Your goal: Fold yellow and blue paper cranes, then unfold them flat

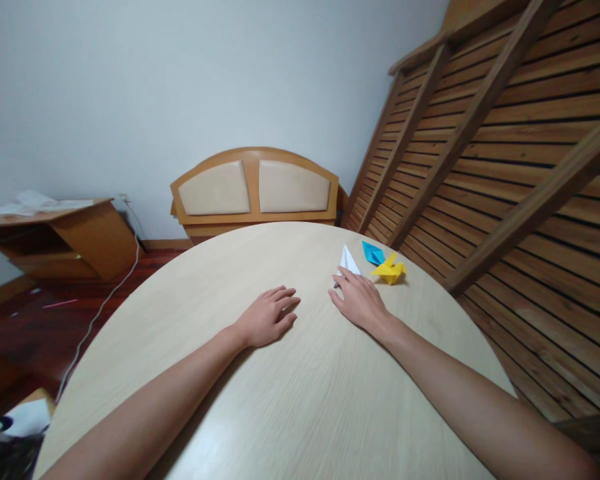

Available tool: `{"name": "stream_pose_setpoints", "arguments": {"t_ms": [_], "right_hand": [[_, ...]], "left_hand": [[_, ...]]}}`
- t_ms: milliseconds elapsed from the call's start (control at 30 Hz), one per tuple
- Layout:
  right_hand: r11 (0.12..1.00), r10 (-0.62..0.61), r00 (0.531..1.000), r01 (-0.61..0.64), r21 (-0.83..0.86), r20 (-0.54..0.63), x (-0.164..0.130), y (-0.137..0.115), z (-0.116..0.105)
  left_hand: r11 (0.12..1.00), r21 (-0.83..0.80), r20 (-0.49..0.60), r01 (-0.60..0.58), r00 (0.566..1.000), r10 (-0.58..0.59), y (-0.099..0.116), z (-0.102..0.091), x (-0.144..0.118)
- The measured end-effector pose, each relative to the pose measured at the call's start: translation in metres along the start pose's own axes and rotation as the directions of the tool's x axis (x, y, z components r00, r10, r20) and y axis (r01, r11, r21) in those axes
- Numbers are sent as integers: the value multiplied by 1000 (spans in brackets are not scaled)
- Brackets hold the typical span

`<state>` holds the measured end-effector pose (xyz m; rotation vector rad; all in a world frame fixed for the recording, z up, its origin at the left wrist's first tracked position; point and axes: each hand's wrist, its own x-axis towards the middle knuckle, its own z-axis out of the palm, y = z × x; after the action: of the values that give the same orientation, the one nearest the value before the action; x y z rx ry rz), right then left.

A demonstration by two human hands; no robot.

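My left hand (267, 316) lies palm down on the round table, its fingers stretched out and slightly apart, with nothing in it. To the right, my right hand (357, 299) rests with fingers extended over the lower part of a white folded paper piece (348, 260), whose pointed tip shows beyond them. A small dark object (337, 285) shows between its thumb and index finger; its kind is too small to tell. Past the fingertips lies a blue folded paper piece (373, 253). Beside it stands a yellow origami bird (390, 269) with raised wings.
The pale wood table (205, 280) has a curved edge. A headboard (255, 187) stands behind it against the wall. Slatted wooden panels (480, 173) lean at the right. A low cabinet (80, 243) with white plastic and a white cable (105, 303) are at the left.
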<state>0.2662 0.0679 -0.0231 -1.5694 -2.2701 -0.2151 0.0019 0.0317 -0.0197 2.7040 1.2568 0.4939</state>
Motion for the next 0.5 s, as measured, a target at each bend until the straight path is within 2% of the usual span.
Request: {"name": "stream_pose_setpoints", "arguments": {"t_ms": [133, 233, 300, 400, 433, 500], "right_hand": [[999, -44, 999, 44, 6, 12, 1, -3, -4], [974, -202, 979, 198, 111, 26, 0, -10, -12], [918, -350, 936, 333, 213, 45, -2, -18, -19], [766, -576, 814, 506, 396, 73, -8, -31, -28], [714, -624, 779, 533, 454, 67, -10, -35, -29], [644, -665, 745, 547, 535, 39, -12, -40, -30]], "left_hand": [[1000, 5, -4, -7, 1000, 7, 0, 1, 1], [999, -15, -39, 52, 998, -52, 2, 2, 2], [993, -34, -79, 114, 990, -116, 2, 1, 1], [989, -61, -147, 135, 979, -143, 3, -3, 1], [991, -65, -159, 117, 979, -126, 3, -4, 1], [996, -64, -149, 65, 986, -74, 4, -5, 1]]}}
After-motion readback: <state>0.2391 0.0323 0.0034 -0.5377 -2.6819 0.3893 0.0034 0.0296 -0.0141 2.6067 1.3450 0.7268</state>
